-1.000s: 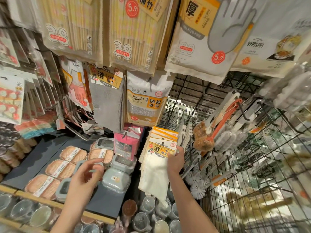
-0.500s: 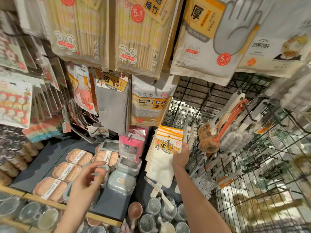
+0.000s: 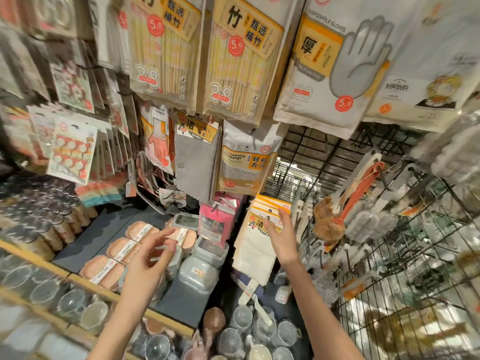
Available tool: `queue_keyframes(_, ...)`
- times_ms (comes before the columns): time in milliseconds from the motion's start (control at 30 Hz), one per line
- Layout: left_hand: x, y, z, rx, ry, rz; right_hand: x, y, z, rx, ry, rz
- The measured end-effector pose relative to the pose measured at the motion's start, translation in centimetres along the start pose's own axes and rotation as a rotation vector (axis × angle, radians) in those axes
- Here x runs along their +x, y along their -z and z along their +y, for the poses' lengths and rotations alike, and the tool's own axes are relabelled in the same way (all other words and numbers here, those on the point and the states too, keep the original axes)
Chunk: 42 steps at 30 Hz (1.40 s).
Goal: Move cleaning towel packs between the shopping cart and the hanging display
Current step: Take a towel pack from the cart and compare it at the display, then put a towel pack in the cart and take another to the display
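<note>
Several white cleaning towel packs [image 3: 253,245] with yellow header cards hang together on a low hook of the display. My right hand [image 3: 281,235] is spread in front of their header cards, fingers straight, holding nothing. Whether it touches the front pack I cannot tell. A grey towel pack [image 3: 195,165] hangs higher up to the left. My left hand [image 3: 153,258] hovers over the shelf with loosely bent fingers and holds nothing. The shopping cart is out of view.
Bamboo chopstick packs [image 3: 241,61] and disposable glove packs [image 3: 324,68] hang overhead. Lidded containers [image 3: 197,274] and pink boxes sit on the dark shelf [image 3: 91,237]. Glass cups [image 3: 233,339] stand below. Brushes [image 3: 335,216] hang on the wire grid [image 3: 389,255] to the right.
My right hand has let go of the towel pack's header card and opened its fingers. The left hand has risen and moved right. The view has tilted up slightly.
</note>
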State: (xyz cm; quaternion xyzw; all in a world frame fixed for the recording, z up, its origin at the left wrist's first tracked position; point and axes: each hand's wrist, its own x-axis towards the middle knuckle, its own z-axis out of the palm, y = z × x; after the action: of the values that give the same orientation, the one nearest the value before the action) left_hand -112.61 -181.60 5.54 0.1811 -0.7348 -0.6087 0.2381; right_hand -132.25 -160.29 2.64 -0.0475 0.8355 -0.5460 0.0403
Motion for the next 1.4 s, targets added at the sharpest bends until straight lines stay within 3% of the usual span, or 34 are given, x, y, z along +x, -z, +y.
queue_keyframes(200,-4.4,1.2,0.7,0.112,0.008,0.133,-5.0,-1.5,-4.3,-0.194,0.231,-0.277)
queue_keyframes(467,-12.2,9.7,-0.8,0.580,0.008,0.386,-12.7,-11.4,-8.0,-0.523,0.586,-0.651)
queue_keyframes(633,-17.5,16.5,-1.6,0.725,0.169,0.587,-19.9,-18.6,-11.2,-0.582,0.815,-0.878)
queue_keyframes(933,-27.4,30.6,-3.3,0.773,0.398,0.966,-34.2,-32.7,-16.9,-0.548,1.129,-1.142)
queue_keyframes(1400,-39.1,55.7,-6.8,0.835,0.592,1.297,-56.5,-55.0,-24.3,-0.465,1.413,-1.370)
